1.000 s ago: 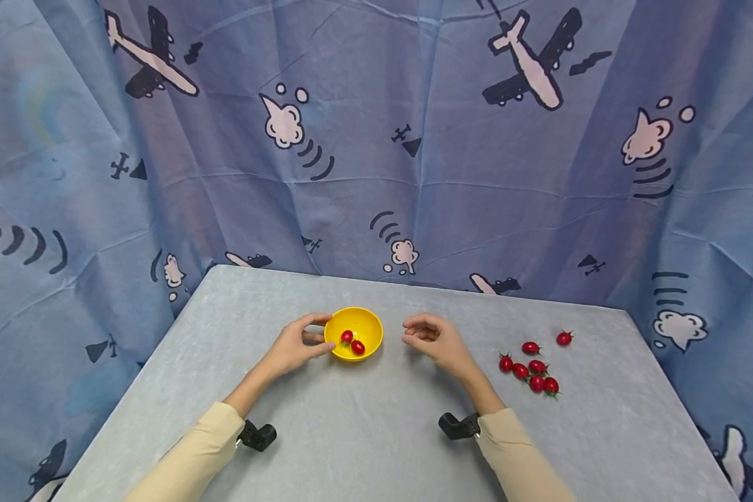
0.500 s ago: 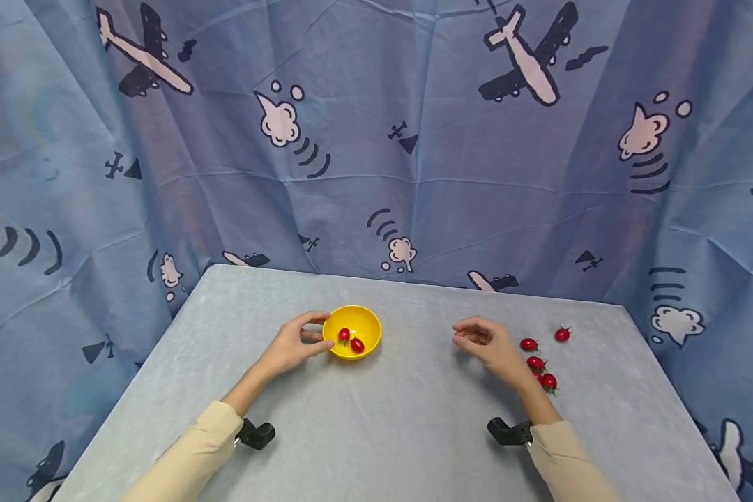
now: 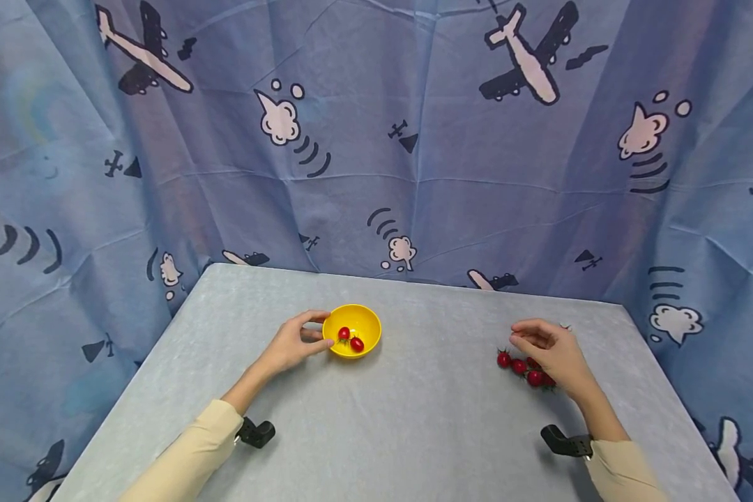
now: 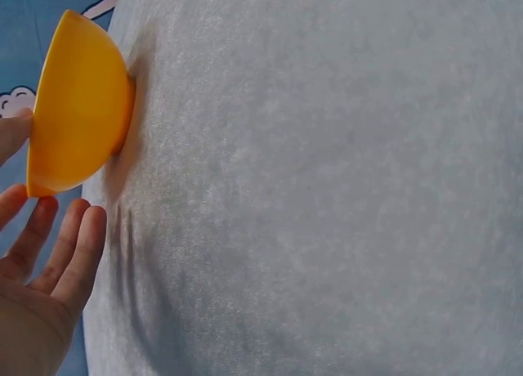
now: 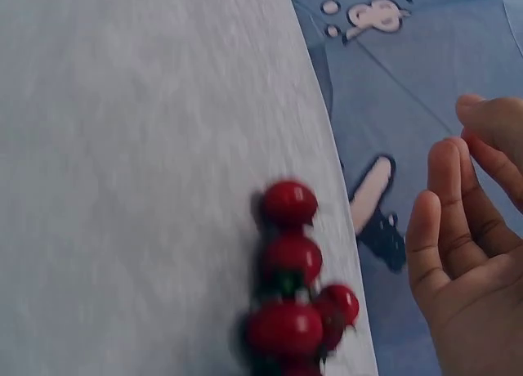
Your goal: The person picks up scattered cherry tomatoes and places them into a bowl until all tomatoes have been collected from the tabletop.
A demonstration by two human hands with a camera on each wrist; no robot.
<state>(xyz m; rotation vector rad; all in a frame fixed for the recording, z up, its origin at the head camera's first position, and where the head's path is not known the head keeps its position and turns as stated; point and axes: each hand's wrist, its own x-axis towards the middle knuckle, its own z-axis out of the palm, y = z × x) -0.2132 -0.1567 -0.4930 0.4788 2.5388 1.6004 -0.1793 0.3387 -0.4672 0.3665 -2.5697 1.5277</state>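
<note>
Over on the counter point(image 3: 401, 432), left hand point(image 3: 293, 345) has a yellow bowl point(image 3: 367, 326) in its grip; right hand point(image 3: 557, 352), grip loosely narrow, partly hides tomatoes point(image 3: 519, 366) (can't count 'em from here).

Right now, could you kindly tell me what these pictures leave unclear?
Head view: several cherry tomatoes, partly covered by the right hand.
Left wrist view: inside of the yellow bowl, hidden by its wall.
Right wrist view: the lowest cherry tomato, cut off by the bottom edge.
</note>
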